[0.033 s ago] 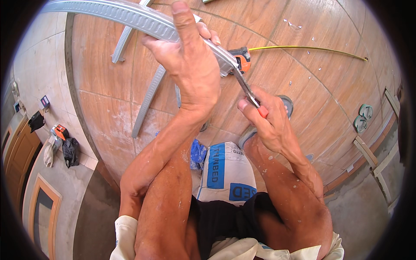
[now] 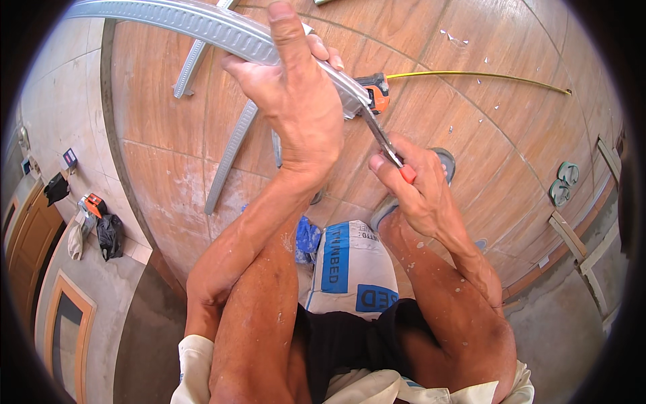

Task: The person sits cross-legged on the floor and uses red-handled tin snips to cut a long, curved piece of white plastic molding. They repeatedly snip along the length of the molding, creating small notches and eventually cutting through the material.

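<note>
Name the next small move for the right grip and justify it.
Probably a gentle squeeze of the right grip on the red-handled snips: their tip meets the end of the metal channel, and the left grip holds that channel.

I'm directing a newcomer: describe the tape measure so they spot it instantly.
Look at the brown floor, near the right end of the metal channel in the left hand. The tape measure is the orange-black case with a yellow blade stretched rightward, unlike the grey strips nearby.
</note>
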{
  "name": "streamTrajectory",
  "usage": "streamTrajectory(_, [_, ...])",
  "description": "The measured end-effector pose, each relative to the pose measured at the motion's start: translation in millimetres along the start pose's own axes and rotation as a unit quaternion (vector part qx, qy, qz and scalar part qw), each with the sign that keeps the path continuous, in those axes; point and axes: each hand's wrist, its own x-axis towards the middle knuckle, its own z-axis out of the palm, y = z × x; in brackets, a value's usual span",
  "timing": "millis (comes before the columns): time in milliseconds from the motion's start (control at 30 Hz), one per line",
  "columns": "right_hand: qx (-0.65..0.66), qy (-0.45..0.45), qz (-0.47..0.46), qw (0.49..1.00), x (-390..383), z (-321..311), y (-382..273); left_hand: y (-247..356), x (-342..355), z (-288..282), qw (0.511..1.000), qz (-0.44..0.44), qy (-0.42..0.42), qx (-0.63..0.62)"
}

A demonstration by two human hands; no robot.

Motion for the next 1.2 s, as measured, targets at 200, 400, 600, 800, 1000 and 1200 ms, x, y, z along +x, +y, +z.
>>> streamTrajectory(200, [0.071, 0.004, 0.024, 0.997, -2, 3, -1, -1, 7, -5, 0.998, -0.044, -0.024, -0.028])
streamTrajectory(400, [0.055, -0.008, 0.025, 0.998, 0, -1, -4, -1, 8, -7, 0.996, -0.081, -0.007, -0.048])
streamTrajectory(600, [0.034, 0.002, 0.022, 0.999, 0, -2, -4, -3, 8, -6, 0.996, -0.078, 0.001, -0.039])
streamTrajectory(800, [0.043, 0.005, 0.017, 0.999, 1, -2, -4, -3, 8, -3, 0.996, -0.071, 0.012, -0.047])
streamTrajectory(1000, [0.021, 0.007, 0.019, 1.000, 1, -3, -4, -4, 7, -6, 0.996, -0.067, -0.003, -0.054])
streamTrajectory(1200, [0.023, 0.011, 0.018, 1.000, 1, -3, -3, 1, 7, -5, 0.997, -0.074, -0.011, -0.035])
